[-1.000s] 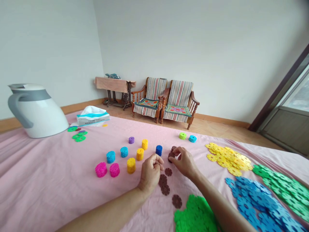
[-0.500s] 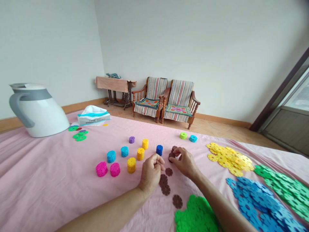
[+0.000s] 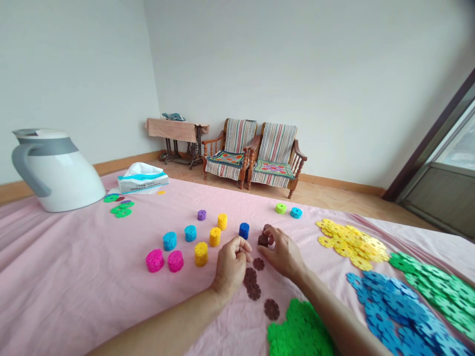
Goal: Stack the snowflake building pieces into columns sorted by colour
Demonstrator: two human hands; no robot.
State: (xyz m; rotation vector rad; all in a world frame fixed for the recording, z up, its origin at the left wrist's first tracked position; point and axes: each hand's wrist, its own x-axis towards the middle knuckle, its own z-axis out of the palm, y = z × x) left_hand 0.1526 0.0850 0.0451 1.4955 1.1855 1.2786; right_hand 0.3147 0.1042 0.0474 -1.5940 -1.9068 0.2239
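Drawn back since the earlier frame: thumb of right hand (image 3: 285,253). Left of centre, yellow stacks (image 3: 201,254) spaced out, probably to keep colours separate. Lower centre, left hand (image 3: 233,264) loosely curled, any grip hidden; beside it, loose brown discs (image 3: 254,295). Right of centre, right hand loosened around front brown stack (image 3: 262,241), presumably for steadying; contact unclear.

Home, with draped armchairs (image 3: 274,169)
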